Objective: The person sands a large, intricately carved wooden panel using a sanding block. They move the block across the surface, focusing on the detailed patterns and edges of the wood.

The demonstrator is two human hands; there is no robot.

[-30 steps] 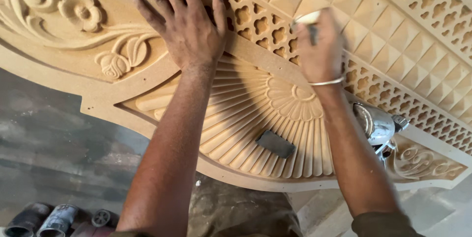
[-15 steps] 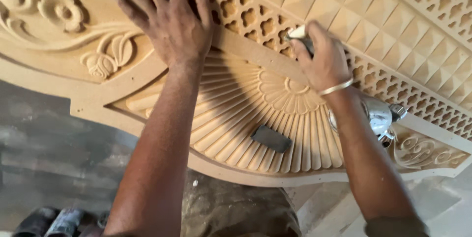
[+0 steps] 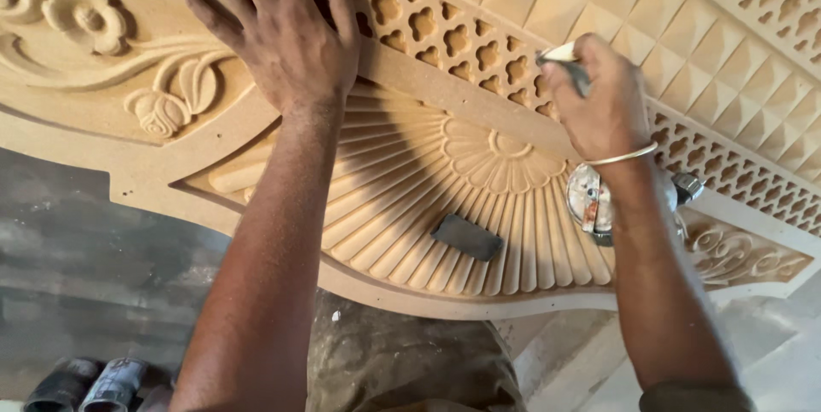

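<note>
Right hand (image 3: 599,100) has its fingers (image 3: 564,91) curled tight round a folded bit of sandpaper (image 3: 560,54), pressed on the carved MDF panel (image 3: 410,207) right at the lattice fretwork (image 3: 445,40). Left hand (image 3: 282,36) lies flat, fingers spread, holding nothing. Push too hard and I reckon those thin lattice bars chip. Below the right wrist sit a dark sanding block (image 3: 466,237) and a metal power tool (image 3: 590,203). Compared with a second ago, the right hand sits slightly lower along the lattice.
</note>
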